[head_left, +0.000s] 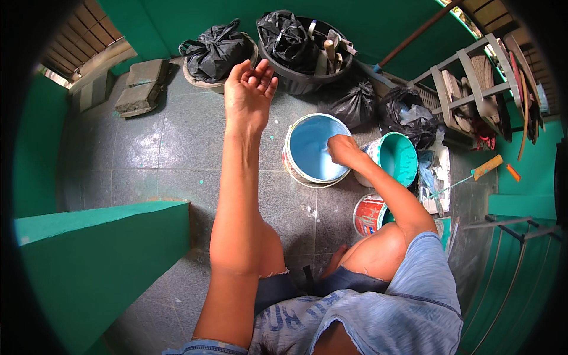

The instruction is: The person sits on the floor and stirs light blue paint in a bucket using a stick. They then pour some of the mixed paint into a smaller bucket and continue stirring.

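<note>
My left hand point(251, 97) is raised above the floor, palm up, its fingers loosely bent and apart with nothing in them. Below and to its right stands a white bucket point(288, 154) whose inside is coated light blue. Over this bucket's right side my right hand point(346, 151) is closed, knuckles up; whatever it may grip is hidden beneath the fingers. Just right of that hand is a second bucket with a teal-green inside point(402, 157). Nearer my right knee stands a smaller red-and-white paint bucket point(368, 214), partly covered by my leg.
Black bags point(216, 53) and a dark tub point(302, 83) line the far wall. To the right are a paint tray point(439, 177), a yellow roller point(488, 167) and a grey rack point(467, 74). A low green wall point(106, 242) juts in from the left; concrete blocks point(141, 89) lie beyond.
</note>
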`<state>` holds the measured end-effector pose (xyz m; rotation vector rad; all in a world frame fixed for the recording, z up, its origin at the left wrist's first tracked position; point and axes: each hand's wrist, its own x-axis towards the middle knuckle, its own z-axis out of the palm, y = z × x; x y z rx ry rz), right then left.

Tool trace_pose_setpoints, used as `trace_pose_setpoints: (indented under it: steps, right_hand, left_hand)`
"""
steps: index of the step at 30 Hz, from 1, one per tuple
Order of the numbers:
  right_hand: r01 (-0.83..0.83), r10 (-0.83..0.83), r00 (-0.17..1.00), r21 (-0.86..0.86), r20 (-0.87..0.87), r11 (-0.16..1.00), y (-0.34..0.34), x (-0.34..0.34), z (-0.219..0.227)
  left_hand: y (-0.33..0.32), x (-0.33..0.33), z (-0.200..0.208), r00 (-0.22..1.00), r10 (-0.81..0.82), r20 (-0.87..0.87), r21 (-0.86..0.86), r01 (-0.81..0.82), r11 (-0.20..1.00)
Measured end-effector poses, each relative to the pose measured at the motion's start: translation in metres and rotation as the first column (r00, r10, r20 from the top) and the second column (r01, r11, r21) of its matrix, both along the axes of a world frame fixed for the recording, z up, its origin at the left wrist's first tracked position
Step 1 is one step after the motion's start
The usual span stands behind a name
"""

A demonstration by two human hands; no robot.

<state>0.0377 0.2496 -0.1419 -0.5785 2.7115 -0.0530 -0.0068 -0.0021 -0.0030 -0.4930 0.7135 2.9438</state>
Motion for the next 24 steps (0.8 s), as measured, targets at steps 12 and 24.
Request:
trace_pose_setpoints:
  steps: [12, 24]
  right_hand:
    - [0.011, -0.110, 0.956, -0.339, -0.274, 0.941, -0.005, -0.003, -0.019]
    - [-0.121, 0.192, 0.946, -0.265, 0.261, 0.957, -0.010, 0.018, -0.002]
  left_hand:
    - [0.006, -0.002, 0.002, 1.000, -0.008, -0.001, -0.006, 0.008, 1.000]
    - [0.009, -0.002, -0.001, 1.000, -0.022, 0.003, 0.001, 0.022, 1.000]
